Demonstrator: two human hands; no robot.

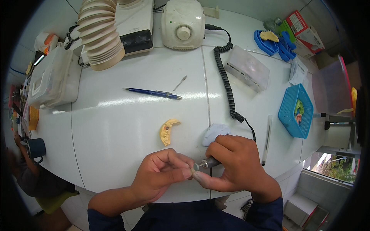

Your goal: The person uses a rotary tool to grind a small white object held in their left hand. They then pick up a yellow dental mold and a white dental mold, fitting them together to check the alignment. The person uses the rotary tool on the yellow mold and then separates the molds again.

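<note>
My right hand (239, 161) is wrapped around a dark rotary handpiece (212, 162), whose tip carries a small grey-green grinding disc (196, 167). The fingers of my left hand (160, 173) pinch together right beside the disc. Whatever lies between those fingertips is too small and covered to name. My right thumb reaches across to the left fingertips. Beyond my hands a yellow dental arch model (165, 133), with a dark spot on one tooth, rests on the white table. A pale blue-grey molded lump (216, 132) sits just past my right knuckles, partly hidden by them.
A coiled black cord (225, 77) runs from the white control box (183, 25) toward my right hand. Farther out lie a blue pen (152, 93), a small bur (180, 82) and a clear pen (267, 140). A ribbed hose (98, 34), a plastic case (246, 68) and a blue basket (287, 111) surround them.
</note>
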